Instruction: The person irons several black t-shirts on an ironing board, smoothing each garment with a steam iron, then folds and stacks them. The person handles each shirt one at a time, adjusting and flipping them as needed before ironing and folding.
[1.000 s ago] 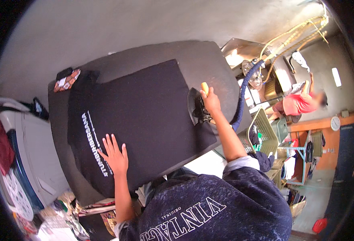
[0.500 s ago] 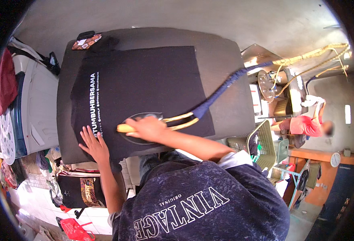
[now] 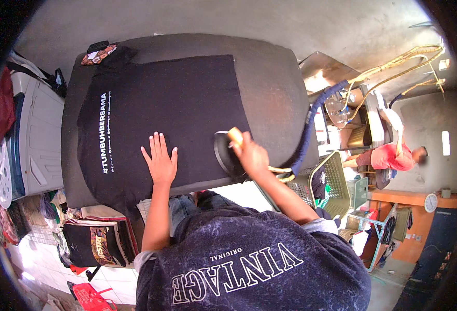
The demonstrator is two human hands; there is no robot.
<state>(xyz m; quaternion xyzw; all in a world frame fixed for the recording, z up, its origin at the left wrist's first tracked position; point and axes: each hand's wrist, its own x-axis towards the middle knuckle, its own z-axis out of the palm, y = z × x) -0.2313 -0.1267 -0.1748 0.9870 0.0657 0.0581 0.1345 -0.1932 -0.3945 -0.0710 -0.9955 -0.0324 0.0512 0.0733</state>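
Note:
A black T-shirt point(image 3: 187, 98) with white lettering along its left side lies spread on a padded, dark grey ironing table point(image 3: 270, 83). My right hand point(image 3: 252, 159) is wrapped round the yellowish handle of a steam iron point(image 3: 223, 154) near the shirt's lower right. The iron looks tilted, with a pale edge of its base showing; whether it touches the cloth I cannot tell. From it a blue-wrapped hose point(image 3: 309, 127) runs up to the right. My left hand point(image 3: 162, 163) rests flat on the shirt, fingers spread, left of the iron.
A patterned pouch point(image 3: 99, 55) sits at the table's far left corner. Right of the table stand a green plastic basket point(image 3: 337, 181) with clothes and a person in red point(image 3: 391, 157). Folded dark garments point(image 3: 86, 243) are stacked at lower left, beside a grey plastic cabinet point(image 3: 39, 135).
The iron in my right hand has moved right and swung round, away from the lettering. My left hand has slid right from the lettering onto plain cloth. The hose now bends more sharply.

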